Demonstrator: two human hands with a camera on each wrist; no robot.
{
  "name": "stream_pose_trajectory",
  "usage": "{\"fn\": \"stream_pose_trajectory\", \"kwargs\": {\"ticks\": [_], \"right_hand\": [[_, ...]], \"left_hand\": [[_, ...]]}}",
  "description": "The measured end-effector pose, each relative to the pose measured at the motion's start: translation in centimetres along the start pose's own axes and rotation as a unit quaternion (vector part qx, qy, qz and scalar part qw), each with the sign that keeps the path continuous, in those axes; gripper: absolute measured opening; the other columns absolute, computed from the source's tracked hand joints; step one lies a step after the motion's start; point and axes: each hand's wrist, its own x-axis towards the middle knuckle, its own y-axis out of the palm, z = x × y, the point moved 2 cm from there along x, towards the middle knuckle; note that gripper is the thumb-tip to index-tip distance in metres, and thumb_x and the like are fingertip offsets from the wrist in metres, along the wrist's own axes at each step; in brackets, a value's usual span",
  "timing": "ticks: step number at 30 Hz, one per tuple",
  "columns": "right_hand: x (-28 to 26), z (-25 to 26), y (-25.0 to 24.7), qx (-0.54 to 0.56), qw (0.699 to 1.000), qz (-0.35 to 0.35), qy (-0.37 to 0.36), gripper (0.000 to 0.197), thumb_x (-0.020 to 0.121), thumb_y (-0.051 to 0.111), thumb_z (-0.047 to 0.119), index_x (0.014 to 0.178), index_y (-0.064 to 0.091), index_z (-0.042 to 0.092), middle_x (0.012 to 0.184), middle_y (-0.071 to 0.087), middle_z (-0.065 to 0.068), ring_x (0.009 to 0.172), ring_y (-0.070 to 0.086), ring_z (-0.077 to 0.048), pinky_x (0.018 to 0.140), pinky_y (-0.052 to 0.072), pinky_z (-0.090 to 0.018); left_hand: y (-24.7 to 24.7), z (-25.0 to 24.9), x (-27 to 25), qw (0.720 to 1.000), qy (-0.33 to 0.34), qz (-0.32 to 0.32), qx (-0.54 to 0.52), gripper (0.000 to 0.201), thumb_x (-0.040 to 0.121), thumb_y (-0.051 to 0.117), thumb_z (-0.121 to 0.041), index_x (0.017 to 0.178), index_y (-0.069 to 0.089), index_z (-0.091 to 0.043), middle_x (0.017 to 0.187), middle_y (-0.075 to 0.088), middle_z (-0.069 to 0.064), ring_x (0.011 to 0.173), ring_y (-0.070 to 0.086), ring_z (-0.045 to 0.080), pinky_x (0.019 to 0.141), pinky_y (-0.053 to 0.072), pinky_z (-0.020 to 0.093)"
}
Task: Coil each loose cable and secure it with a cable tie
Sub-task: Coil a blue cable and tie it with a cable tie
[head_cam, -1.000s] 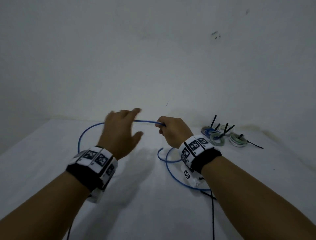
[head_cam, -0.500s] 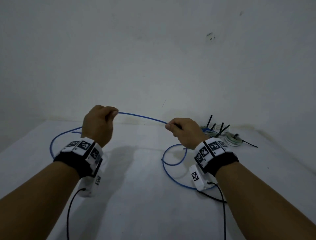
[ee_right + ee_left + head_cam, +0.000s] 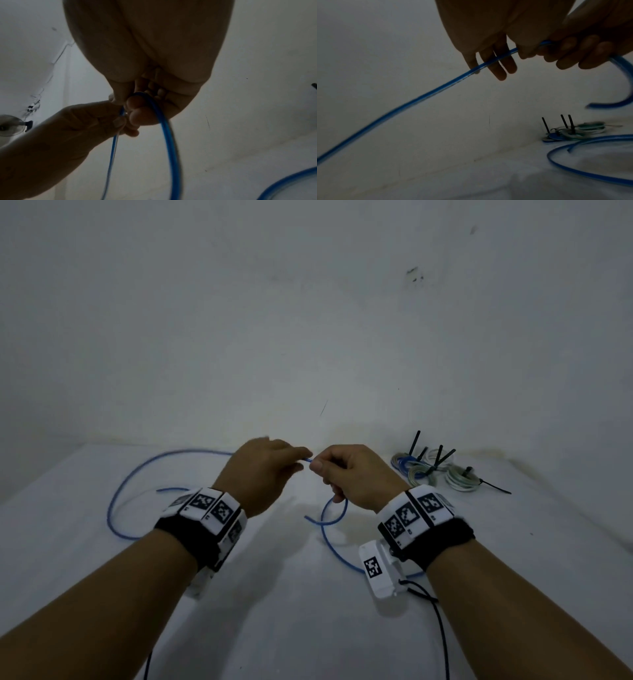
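A loose blue cable (image 3: 113, 510) lies in wide curves on the white table (image 3: 291, 611). Both hands meet above the table's middle. My left hand (image 3: 298, 461) pinches the cable between thumb and fingers; in the left wrist view the blue cable (image 3: 419, 97) runs across my left hand's fingers (image 3: 495, 65). My right hand (image 3: 320, 469) grips the cable in curled fingers, and a loop of the cable (image 3: 334, 518) hangs below it. In the right wrist view the blue cable (image 3: 169, 136) drops from my right hand (image 3: 137, 106), with the left hand (image 3: 118, 121) right beside it.
Several coiled cables (image 3: 460, 479) bound with black cable ties (image 3: 442, 457) lie at the table's back right, near the wall. A white wall (image 3: 308, 320) rises just behind the table. Black wrist-camera leads hang under both forearms.
My left hand has travelled right along the cable until it meets the right hand. The straight stretch between the hands is gone, and the cable on the left has been drawn inward.
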Motion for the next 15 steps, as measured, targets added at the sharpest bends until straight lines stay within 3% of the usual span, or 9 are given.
{"fn": "stream_pose_trajectory", "kwargs": {"ticks": [2, 3, 5, 9, 12, 15], "right_hand": [[-0.1, -0.2, -0.1, -0.001, 1.000, 0.002, -0.002, 0.018, 0.095, 0.061, 0.032, 0.088, 0.070, 0.018, 0.067, 0.063, 0.003, 0.060, 0.062, -0.015, 0.067, 0.061, -0.037], [-0.1, -0.4, -0.3, -0.017, 1.000, 0.000, -0.005, 0.018, 0.095, 0.061, 0.033, 0.088, 0.070, 0.019, 0.070, 0.066, 0.003, 0.064, 0.063, -0.016, 0.072, 0.060, -0.040], [-0.3, -0.9, -0.7, -0.071, 0.997, -0.005, -0.003, 0.019, 0.094, 0.060, 0.037, 0.089, 0.070, 0.022, 0.079, 0.070, 0.001, 0.074, 0.064, -0.019, 0.078, 0.057, -0.042], [-0.8, -1.1, -0.7, -0.100, 0.994, 0.008, 0.040, 0.014, 0.095, 0.060, 0.034, 0.096, 0.065, 0.022, 0.081, 0.068, 0.004, 0.073, 0.067, -0.013, 0.070, 0.058, -0.030], [-0.7, -1.0, -0.6, -0.021, 0.998, -0.011, 0.057, 0.010, 0.095, 0.060, 0.023, 0.094, 0.064, 0.014, 0.078, 0.071, -0.005, 0.073, 0.073, -0.021, 0.074, 0.062, -0.039], [-0.5, -0.6, -0.8, 0.142, 0.986, -0.072, 0.050, 0.007, 0.095, 0.061, 0.012, 0.093, 0.064, 0.006, 0.080, 0.070, -0.013, 0.075, 0.074, -0.027, 0.076, 0.062, -0.044]], "left_hand": [[-0.1, 0.4, 0.0, 0.997, -0.046, -0.047, -0.028, 0.023, 0.092, 0.053, -0.029, 0.107, 0.070, -0.026, 0.090, 0.071, -0.003, 0.076, 0.067, 0.023, 0.067, 0.053, 0.035], [-0.3, 0.8, 0.0, 0.994, -0.072, -0.073, -0.031, 0.023, 0.091, 0.053, -0.029, 0.105, 0.071, -0.027, 0.089, 0.071, -0.004, 0.074, 0.066, 0.023, 0.063, 0.053, 0.034], [-0.6, 1.5, -0.1, 0.989, -0.095, -0.108, -0.020, 0.022, 0.091, 0.055, -0.029, 0.103, 0.072, -0.027, 0.088, 0.071, -0.005, 0.074, 0.067, 0.022, 0.062, 0.052, 0.033], [-1.3, 1.7, 0.2, 0.988, -0.088, -0.125, 0.002, 0.017, 0.092, 0.060, -0.022, 0.103, 0.073, -0.025, 0.087, 0.071, -0.004, 0.073, 0.066, 0.022, 0.061, 0.051, 0.030], [-1.3, 2.2, 0.2, 0.986, -0.105, -0.121, -0.049, 0.020, 0.093, 0.056, -0.021, 0.104, 0.072, -0.022, 0.082, 0.068, -0.001, 0.071, 0.064, 0.023, 0.065, 0.052, 0.035], [-1.0, 2.4, -0.3, 0.980, -0.124, -0.113, -0.108, 0.023, 0.094, 0.051, -0.021, 0.105, 0.071, -0.018, 0.076, 0.065, -0.001, 0.070, 0.061, 0.020, 0.068, 0.052, 0.036]]}}
